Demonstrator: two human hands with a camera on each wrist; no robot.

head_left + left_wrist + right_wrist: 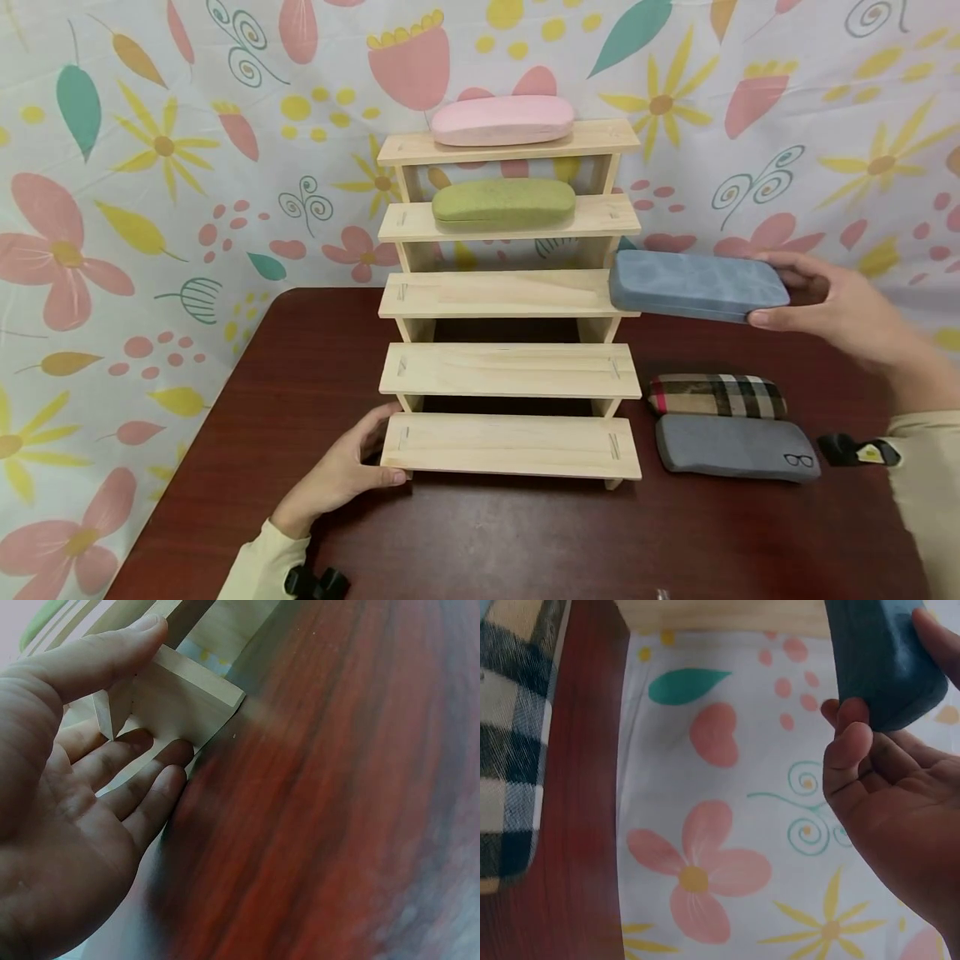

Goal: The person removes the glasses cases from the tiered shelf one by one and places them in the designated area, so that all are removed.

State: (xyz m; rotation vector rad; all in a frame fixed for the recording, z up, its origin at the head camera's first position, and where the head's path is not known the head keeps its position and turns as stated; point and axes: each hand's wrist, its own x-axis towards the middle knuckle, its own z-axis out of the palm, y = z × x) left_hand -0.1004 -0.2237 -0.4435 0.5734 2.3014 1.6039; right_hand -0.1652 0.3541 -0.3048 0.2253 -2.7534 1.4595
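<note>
In the head view my right hand (840, 308) holds a blue glasses case (697, 285) by its right end, thumb on the near side and fingers behind. The case's left end overlaps the right end of the middle step of a wooden stepped rack (510, 446); whether they touch I cannot tell. My left hand (341, 467) grips the rack's lowest step at its left end, thumb in front and fingers at the side panel (176, 697). A pink glasses case (502, 121) lies on the top step and a green glasses case (504, 204) on the second.
Right of the rack, a plaid glasses case (716, 396) and a grey glasses case (738, 447) lie on the dark wooden table (487, 542). A flower-patterned cloth (187, 250) hangs behind the rack and table.
</note>
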